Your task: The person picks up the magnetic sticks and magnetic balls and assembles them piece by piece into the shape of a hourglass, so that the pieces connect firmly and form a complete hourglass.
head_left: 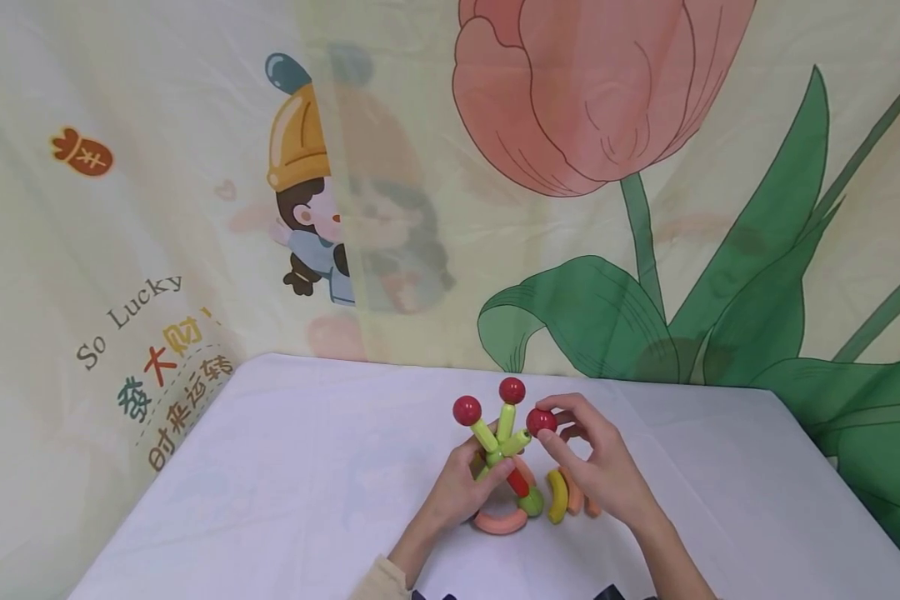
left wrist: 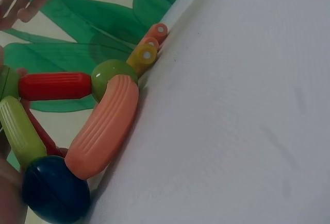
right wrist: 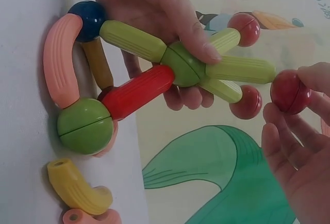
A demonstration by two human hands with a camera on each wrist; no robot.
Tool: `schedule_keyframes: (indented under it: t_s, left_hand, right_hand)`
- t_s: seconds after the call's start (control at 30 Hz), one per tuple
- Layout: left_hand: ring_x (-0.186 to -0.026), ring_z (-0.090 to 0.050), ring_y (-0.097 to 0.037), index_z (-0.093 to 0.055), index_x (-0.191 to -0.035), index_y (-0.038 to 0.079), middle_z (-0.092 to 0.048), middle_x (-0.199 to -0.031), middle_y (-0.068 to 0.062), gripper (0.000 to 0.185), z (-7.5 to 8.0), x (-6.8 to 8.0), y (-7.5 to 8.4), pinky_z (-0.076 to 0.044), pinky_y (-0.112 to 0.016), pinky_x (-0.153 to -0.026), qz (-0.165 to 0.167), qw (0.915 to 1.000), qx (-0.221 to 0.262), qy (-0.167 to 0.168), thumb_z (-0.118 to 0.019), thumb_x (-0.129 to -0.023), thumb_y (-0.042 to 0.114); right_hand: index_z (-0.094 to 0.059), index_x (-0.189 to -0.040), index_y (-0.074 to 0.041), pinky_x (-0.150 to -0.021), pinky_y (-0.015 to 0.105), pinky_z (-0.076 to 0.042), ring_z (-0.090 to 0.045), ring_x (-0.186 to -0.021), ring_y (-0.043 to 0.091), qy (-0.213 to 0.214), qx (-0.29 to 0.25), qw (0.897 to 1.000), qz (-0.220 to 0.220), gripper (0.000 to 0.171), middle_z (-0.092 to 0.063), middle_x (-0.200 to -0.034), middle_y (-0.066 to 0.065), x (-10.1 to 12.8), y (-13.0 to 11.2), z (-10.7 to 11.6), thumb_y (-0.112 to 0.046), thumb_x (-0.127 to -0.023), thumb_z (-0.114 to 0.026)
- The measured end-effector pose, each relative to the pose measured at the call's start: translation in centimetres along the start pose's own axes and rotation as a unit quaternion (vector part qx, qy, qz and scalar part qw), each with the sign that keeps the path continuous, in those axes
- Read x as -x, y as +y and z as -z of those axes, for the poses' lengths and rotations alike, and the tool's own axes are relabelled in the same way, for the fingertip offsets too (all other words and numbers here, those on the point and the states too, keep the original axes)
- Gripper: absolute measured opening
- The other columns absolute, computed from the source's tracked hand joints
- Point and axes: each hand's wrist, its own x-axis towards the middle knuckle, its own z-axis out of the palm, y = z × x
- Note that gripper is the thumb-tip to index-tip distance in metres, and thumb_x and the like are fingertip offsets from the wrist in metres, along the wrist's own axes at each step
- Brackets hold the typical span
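Observation:
My left hand grips a structure of magnetic rods and balls around its upper green ball. Lime rods fan out from that ball, two of them tipped with red balls. Between thumb and fingers, my right hand pinches another red ball, right at the end of a third lime rod; whether they touch I cannot tell. Below, a red rod, a lower green ball, a blue ball and curved pink rods form the base, partly hidden by the left hand.
On the white-covered table, a curved yellow rod lies beside curved orange-pink rods, just right of the structure's base. Behind the table hangs a printed curtain with a tulip and a cartoon figure.

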Motion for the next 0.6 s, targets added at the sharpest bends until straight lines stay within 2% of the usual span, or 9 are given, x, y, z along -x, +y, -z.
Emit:
schedule_keyframes:
  t_s: [0.23,0.4,0.6]
  left_hand:
    - [-0.116,-0.055,-0.012,-0.04,-0.142,0.026,-0.062,-0.12,0.005,0.052,-0.03,-0.08,-0.16,-0.04,-0.045,-0.105,0.005,1.0,-0.001,0.004,-0.058,-0.093,0.028]
    - [-0.12,-0.052,-0.013,-0.04,-0.141,0.031,-0.059,-0.125,0.006,0.052,0.0,-0.12,-0.02,-0.037,-0.046,-0.107,0.0,0.9997,0.025,0.0,-0.059,-0.093,0.025]
    - [-0.127,-0.047,-0.016,-0.034,-0.145,0.028,-0.051,-0.139,-0.004,0.057,0.0,-0.11,0.49,-0.032,-0.05,-0.109,-0.007,0.9991,0.04,-0.005,-0.058,-0.093,0.022]
  right_hand:
    - [-0.055,-0.119,-0.02,-0.074,0.021,-0.051,-0.057,-0.093,0.008,-0.009,0.025,0.999,0.031,0.042,-0.059,-0.109,-0.007,0.14,-0.15,-0.02,-0.008,-0.083,-0.071]
    - [-0.055,-0.12,-0.02,-0.074,0.021,-0.051,-0.057,-0.094,0.007,-0.013,0.032,0.999,0.035,0.041,-0.058,-0.111,-0.008,0.11,-0.39,0.1,-0.01,-0.084,-0.071]
    - [-0.053,-0.122,-0.021,-0.075,0.022,-0.052,-0.057,-0.097,0.006,-0.033,0.034,0.998,0.03,0.04,-0.058,-0.112,-0.008,0.06,-0.55,0.41,-0.012,-0.086,-0.069]
